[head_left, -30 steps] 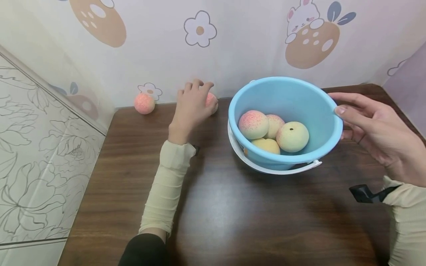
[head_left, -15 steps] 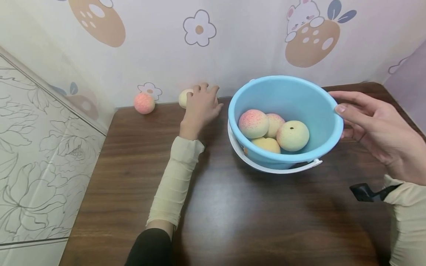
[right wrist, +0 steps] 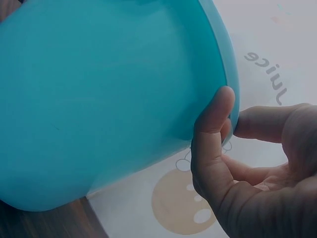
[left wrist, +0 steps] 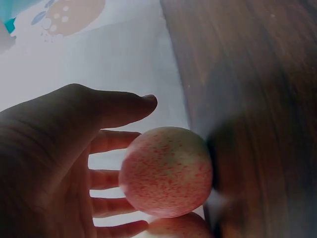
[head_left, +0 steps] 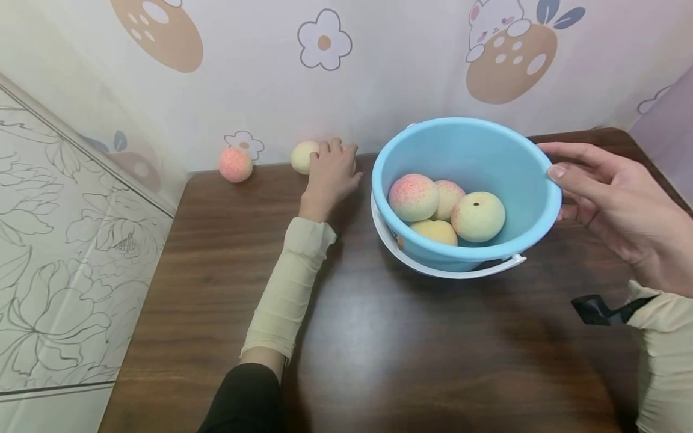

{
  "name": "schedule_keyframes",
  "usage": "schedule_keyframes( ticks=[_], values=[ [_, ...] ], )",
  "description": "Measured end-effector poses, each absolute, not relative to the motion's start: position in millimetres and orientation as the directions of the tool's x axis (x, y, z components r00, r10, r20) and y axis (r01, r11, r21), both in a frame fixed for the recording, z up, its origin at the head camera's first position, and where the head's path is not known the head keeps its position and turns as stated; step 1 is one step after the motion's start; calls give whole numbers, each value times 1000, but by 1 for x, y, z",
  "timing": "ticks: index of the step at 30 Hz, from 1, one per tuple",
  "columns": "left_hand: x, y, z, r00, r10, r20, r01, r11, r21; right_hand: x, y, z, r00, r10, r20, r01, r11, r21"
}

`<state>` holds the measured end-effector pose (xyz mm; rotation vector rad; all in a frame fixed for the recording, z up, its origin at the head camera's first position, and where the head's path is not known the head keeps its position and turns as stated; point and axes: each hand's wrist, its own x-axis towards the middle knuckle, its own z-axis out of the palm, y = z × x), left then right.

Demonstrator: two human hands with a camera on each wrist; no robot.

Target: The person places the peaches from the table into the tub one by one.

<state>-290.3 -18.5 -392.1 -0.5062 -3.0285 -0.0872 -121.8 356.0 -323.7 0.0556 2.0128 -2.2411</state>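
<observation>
At the back of the table, my left hand [head_left: 334,174] reaches over a pink-flecked peach [left wrist: 168,173], which it hides in the head view. In the left wrist view its fingers extend behind that peach, and the thumb stands apart from it. A second peach [left wrist: 181,226] lies right beside the first; a pale peach [head_left: 304,157] shows left of the hand in the head view. My right hand [head_left: 622,204] pinches the rim of a light blue bucket [head_left: 471,141] between thumb and fingers. Several peaches [head_left: 414,197] lie inside the bucket.
Another pink peach [head_left: 235,165] sits at the back left corner of the brown wooden table [head_left: 216,288]. A patterned wall [head_left: 243,72] rises directly behind the table. The bucket's white handle [head_left: 460,275] hangs down at its front.
My left hand has moved right, off the pale peach and over the pink-flecked one, then slowed. The right hand keeps its hold on the bucket rim.
</observation>
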Motion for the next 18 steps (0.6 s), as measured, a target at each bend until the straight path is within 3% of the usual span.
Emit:
schedule_keyframes(
  ticks=[18],
  values=[
    [-291, -22, -393, -928, 366, 61, 370, 926, 73, -120, 358, -323, -994, -65, -92, 100, -132, -986]
  ],
)
